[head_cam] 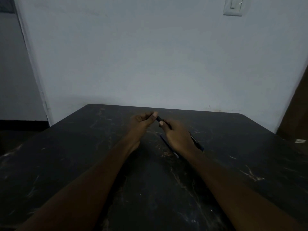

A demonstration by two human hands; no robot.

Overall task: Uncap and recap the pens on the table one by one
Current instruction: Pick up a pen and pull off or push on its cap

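Note:
Both hands meet over the middle of the dark table [83,155]. My right hand [178,135] grips the barrel of a dark pen [197,142], whose tail sticks out below the hand toward the right. My left hand [141,122] pinches the pen's cap end [159,119] between thumb and fingers. Whether the cap is seated on the pen or pulled off is unclear in the dim light. A second, blue pen [168,145] lies on the table just beneath my right hand.
The table is black with pale marbled streaks and stands against a light wall [150,55]. A wall switch [233,6] is at the upper right. A brown door edge [298,114] stands at the right; a small pale object [300,140] lies by it.

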